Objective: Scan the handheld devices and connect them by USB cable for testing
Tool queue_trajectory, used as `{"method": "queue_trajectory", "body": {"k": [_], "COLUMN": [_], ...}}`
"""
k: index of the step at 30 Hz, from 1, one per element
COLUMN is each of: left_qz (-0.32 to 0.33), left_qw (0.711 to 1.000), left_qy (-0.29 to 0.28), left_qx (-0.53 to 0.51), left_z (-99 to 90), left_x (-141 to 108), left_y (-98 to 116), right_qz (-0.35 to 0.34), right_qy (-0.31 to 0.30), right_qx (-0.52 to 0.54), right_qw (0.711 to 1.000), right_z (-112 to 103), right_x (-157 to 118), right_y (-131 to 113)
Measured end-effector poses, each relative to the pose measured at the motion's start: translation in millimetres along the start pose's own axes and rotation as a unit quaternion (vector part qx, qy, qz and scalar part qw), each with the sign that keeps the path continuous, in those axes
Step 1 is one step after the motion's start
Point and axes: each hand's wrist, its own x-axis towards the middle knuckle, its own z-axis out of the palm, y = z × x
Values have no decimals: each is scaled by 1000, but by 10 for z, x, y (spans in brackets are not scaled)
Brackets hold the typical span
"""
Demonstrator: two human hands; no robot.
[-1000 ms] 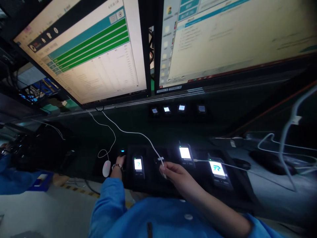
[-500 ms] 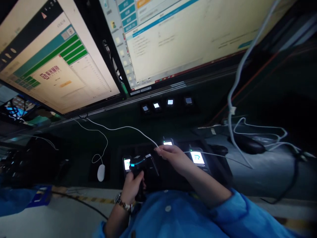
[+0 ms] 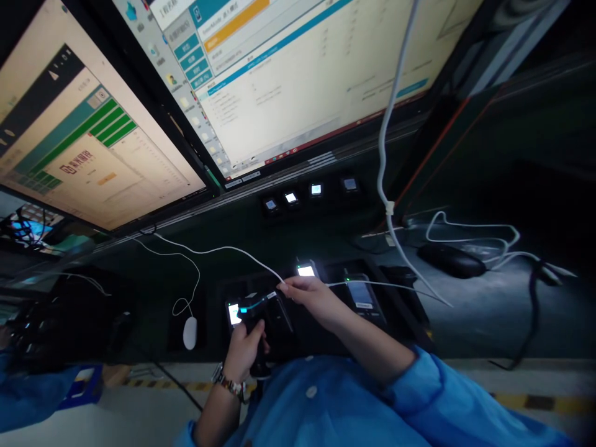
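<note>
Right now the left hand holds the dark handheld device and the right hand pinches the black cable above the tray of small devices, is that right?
Not quite: the head view shows the cable is white, not black. The left hand holds the dark handheld device, and the right hand pinches the cable above the tray.

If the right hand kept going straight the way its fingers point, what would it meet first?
The right hand pinches the white cable with its fingers aimed left. Straight on, it would probably first meet the black handheld scanner gripped in the left hand, though depth is hard to judge in this dim view.
</note>
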Motion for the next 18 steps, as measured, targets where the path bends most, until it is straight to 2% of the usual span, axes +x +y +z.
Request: {"method": "queue_trajectory", "body": {"k": [5,8,10,12,14,16,18], "left_qz": [4,21,43,61,43,11,-1], "left_qw": [1000,999,996,985,968,954,945], "left_qy": [-7,-18,22,102,168,196,206], "left_qx": [18,36,71,128,183,225,253], "left_z": [33,-85,-313,-647,-1003,-1274,-1396], "left_x": [-32,-41,23,171,383,615,827], "left_y": [17,18,16,-3,-53,-139,-250], "right_qz": [2,6,4,6,10,9,10], "right_qy": [0,4,7,3,-11,-28,-48], "right_qx": [4,-3,-16,-26,-28,-27,-40], "right_qw": [1000,1000,1000,1000,999,999,998], "right_z": [15,13,4,-7,-10,1,24], "right_x": [-34,-60,-76,-86,-89,-85,-74], "right_y": [-5,-20,-21,-7,20,47,66]}}
